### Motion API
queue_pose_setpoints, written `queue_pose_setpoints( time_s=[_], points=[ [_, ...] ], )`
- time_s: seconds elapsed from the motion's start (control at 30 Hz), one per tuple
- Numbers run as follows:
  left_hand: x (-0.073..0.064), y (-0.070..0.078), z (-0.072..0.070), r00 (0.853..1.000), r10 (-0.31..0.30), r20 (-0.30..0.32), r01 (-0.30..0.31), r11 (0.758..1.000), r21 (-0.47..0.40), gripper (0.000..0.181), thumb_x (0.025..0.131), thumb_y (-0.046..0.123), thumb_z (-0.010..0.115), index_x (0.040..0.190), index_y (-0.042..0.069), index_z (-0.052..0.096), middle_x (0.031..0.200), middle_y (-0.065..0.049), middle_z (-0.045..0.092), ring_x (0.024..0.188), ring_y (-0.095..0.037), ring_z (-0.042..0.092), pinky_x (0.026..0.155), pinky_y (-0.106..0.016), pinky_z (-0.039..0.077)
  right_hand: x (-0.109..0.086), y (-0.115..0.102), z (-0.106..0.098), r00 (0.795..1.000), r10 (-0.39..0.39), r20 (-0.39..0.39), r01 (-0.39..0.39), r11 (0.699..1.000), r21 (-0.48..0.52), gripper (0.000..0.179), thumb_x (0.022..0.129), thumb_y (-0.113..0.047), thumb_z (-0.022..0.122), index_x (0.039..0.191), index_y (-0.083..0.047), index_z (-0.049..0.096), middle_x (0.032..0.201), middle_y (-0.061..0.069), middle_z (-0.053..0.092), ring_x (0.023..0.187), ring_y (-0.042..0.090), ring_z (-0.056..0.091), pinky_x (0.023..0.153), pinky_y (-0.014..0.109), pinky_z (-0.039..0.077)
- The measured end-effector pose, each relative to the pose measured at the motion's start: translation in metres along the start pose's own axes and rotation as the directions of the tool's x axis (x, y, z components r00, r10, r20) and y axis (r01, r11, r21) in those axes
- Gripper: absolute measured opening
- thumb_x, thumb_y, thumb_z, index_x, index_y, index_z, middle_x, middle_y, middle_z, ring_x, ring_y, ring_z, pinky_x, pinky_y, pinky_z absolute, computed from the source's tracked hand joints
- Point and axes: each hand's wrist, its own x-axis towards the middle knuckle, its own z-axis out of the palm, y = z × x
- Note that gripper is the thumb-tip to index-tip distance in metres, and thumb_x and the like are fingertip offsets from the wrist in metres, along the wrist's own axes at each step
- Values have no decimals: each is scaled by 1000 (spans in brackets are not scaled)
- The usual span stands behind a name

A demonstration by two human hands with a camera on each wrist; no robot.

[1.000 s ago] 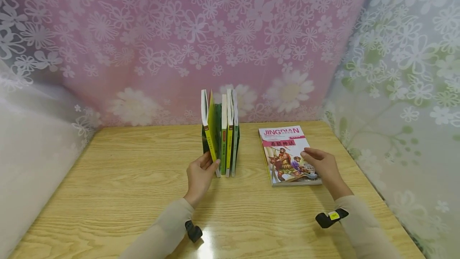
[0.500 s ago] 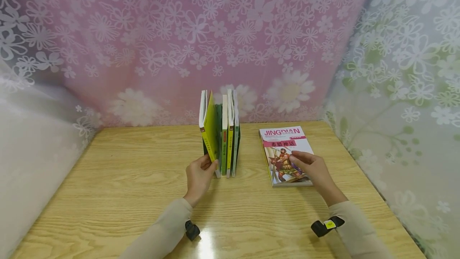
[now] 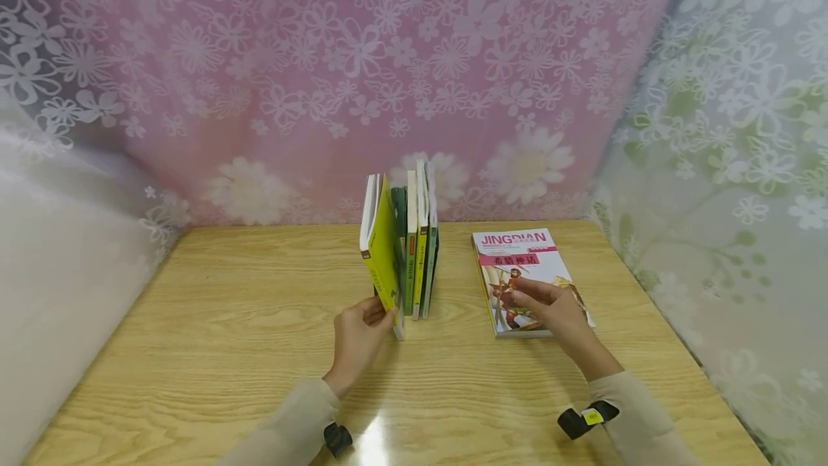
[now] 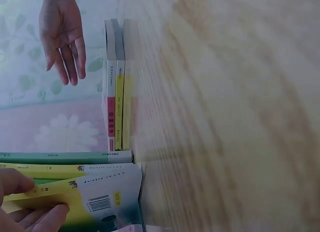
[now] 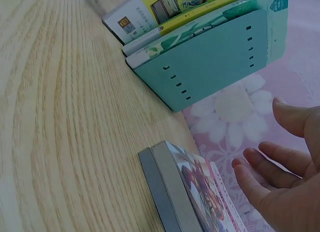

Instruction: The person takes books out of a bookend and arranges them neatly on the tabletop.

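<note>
**Left hand pinches a yellow book; right hand hangs loose over a flat stack**

Far to the left of the left grip, a pale cloth borders the wood-grain table. Below that grip, toward the wearer, a small black device sits at the cuff of a beige sleeve. The left hand grasps the yellow book near the bottom of its spine, thumb on one side and fingers on the other. The book rises above the grip, standing with its top leaning left; whether its base touches the table is hard to tell.

Just right of the grip stand a green-spined book, a yellow-spined book and a pale green book; a slotted teal bookend closes the row's right side. Well apart, farther right, lies the stack, topped by a white-and-pink book. Above it, near the cover but clear of it, the right hand is released, fingers slightly bent. A pink floral backdrop rises beyond both hands.
</note>
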Motion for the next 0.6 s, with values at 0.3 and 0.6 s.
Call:
queue_pose_setpoints(
  time_s=[0.3, 0.6],
  points=[
    [-11, 14, -3, 1000, 23, 10, -23, 999, -33, 39, 84, 2, 72, 120, -9, 61, 109, -23, 67, 97, -30, 69, 78, -29, 58, -4, -3, 6, 999, -39, 33, 37, 998, 58, 56, 95, -38, 60, 140, -7, 49, 134, 18, 56, 111, 17, 62, 85, 46, 55],
    [0, 24, 3, 993, 99, -61, -103, 993, -53, 52, 85, 5, 72, 130, -11, 52, 116, -27, 63, 103, -34, 65, 79, -36, 57, -2, -8, 9, 998, -59, 32, 56, 995, 79, 55, 95, -34, 61, 139, -5, 49, 137, 18, 53, 105, 0, 61, 93, 31, 52]
  ],
)
